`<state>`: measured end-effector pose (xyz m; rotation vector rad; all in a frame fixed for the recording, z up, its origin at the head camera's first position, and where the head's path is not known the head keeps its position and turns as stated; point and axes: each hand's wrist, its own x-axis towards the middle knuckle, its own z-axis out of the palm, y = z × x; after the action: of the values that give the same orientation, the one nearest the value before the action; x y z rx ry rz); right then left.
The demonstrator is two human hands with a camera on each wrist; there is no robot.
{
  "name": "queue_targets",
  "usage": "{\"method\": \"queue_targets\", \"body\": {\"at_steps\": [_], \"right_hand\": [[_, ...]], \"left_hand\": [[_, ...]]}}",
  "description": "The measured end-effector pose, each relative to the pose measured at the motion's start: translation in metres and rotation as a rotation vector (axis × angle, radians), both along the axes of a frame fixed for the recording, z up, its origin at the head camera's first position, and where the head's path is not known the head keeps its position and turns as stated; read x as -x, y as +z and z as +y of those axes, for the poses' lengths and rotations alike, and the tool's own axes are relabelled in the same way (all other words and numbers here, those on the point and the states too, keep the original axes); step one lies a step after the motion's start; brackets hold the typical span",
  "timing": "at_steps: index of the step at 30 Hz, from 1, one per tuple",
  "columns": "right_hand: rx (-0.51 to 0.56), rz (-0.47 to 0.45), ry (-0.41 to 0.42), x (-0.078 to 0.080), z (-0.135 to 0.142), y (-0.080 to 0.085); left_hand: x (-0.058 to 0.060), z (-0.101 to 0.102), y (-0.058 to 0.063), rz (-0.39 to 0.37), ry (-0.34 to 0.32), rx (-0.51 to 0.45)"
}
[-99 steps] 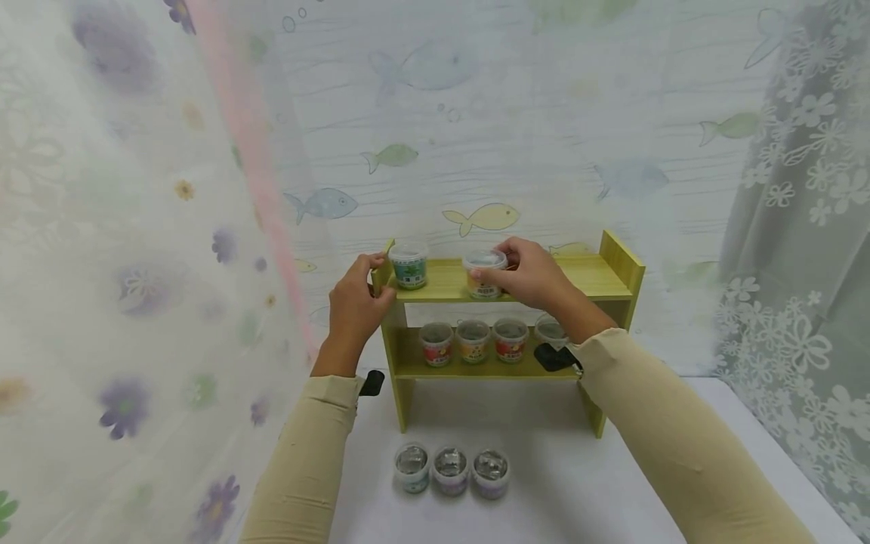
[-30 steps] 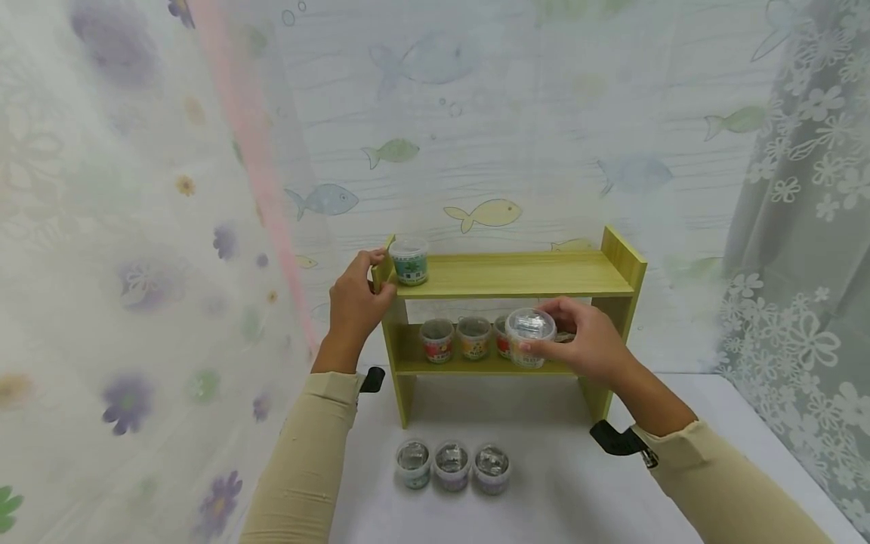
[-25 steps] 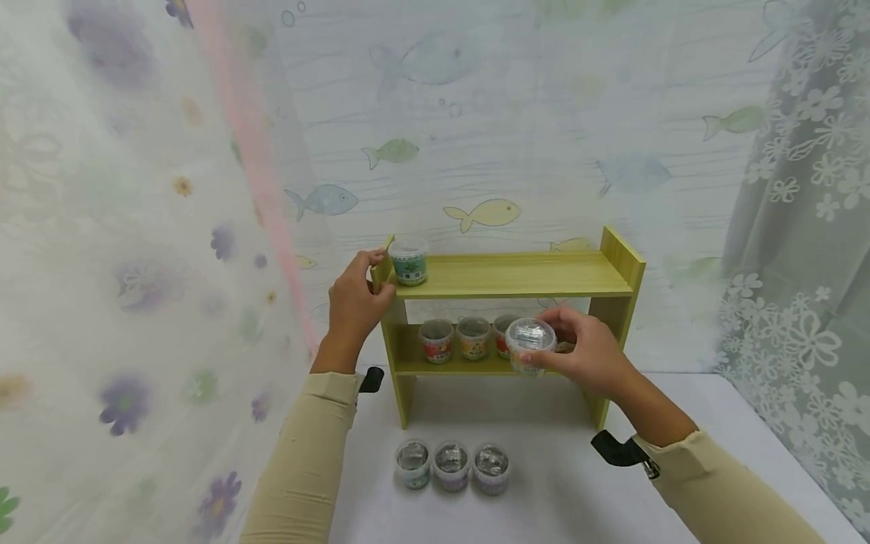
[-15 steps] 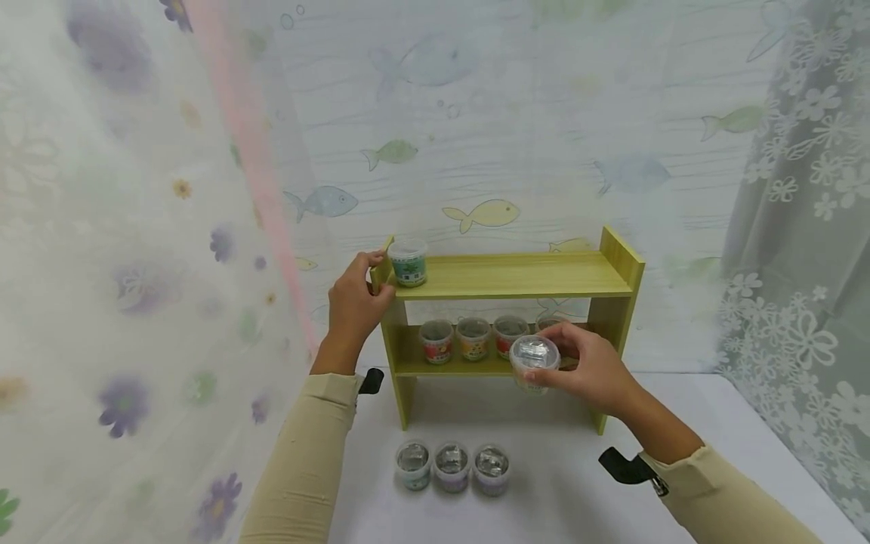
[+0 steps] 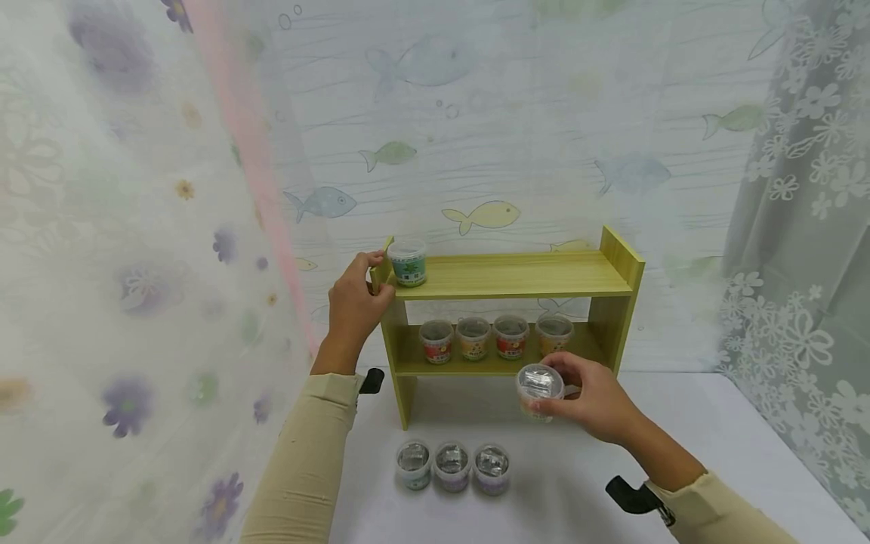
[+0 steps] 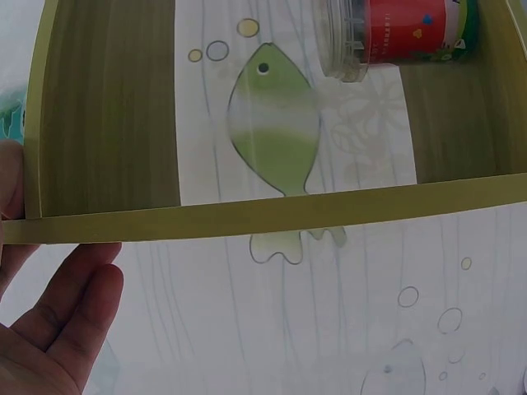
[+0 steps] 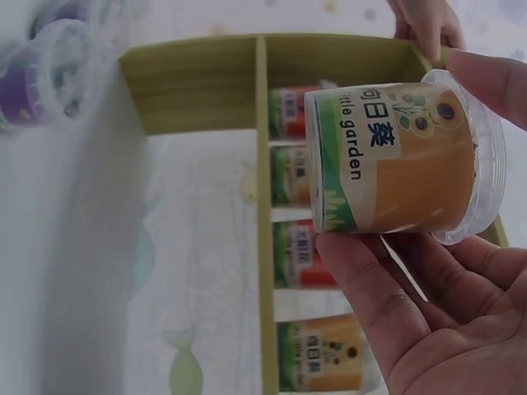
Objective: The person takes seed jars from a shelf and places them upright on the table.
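Note:
My right hand (image 5: 587, 400) grips a clear plastic cup (image 7: 403, 164) with an orange sunflower label reading "little garden". In the head view this cup is in front of the lower shelf's edge, apart from it, and its silvery inside shows from above. My left hand (image 5: 356, 298) holds the left side panel of the yellow-green wooden shelf rack (image 5: 523, 279); in the left wrist view, fingers (image 6: 90, 304) lie at the rack's edge. A green-labelled cup (image 5: 408, 264) stands on the top board beside that hand. Several red- and orange-labelled cups (image 5: 473, 340) line the lower board.
Three cups with silvery insides (image 5: 451, 465) stand in a row on the white table (image 5: 578, 499), in front of the rack. Fish-patterned curtain (image 5: 476, 136) hangs behind, with a floral curtain (image 5: 136, 302) at left and a lacy one (image 5: 816, 249) at right.
My right hand has brought the orange-labelled cup off the top board, down and toward me, past the lower board's front. The left hand has stayed on the side panel.

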<state>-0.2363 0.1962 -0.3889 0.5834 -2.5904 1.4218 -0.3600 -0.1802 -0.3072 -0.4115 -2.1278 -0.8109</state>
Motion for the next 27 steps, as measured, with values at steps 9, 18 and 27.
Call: {"method": "queue_targets", "body": {"at_steps": [9,18,27], "right_hand": [[-0.007,-0.047,0.01,-0.004,0.003,-0.013],[-0.033,-0.116,-0.023,-0.001,0.004,-0.035],[0.004,-0.173,-0.012,0.0,0.001,-0.06]], "left_hand": [[0.0,-0.001,0.0,0.008,-0.007,0.003],[0.0,0.001,0.001,-0.008,-0.007,0.005],[0.002,0.0,0.001,0.005,0.005,0.001]]}}
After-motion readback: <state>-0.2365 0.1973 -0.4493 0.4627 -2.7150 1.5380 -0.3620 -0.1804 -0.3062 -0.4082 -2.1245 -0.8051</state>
